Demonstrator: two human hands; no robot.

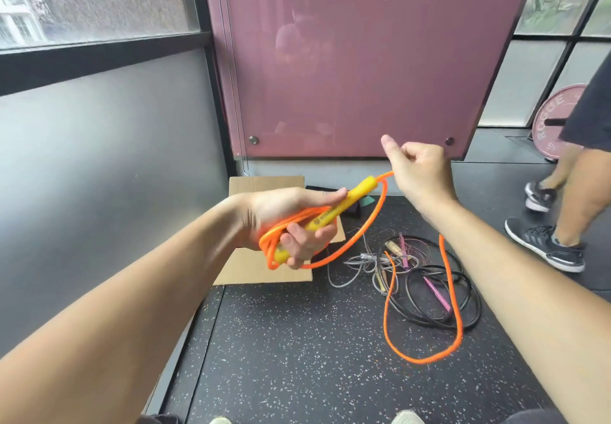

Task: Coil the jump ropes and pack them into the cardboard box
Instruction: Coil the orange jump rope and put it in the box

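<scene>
Early stage: left hand (291,222) grip clenched round the orange jump rope (385,319) coils and yellow handle (344,205), right hand (418,172) pinching its slack, the rest trailing to the floor (297,357), other ropes (429,291) lying uncoiled near the cardboard box (264,185), none seen packed.

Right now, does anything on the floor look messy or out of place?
Yes. Beside the cardboard box, several ropes lie tangled in a heap, not coiled. The orange rope in the left hand hangs loose near it.
</scene>
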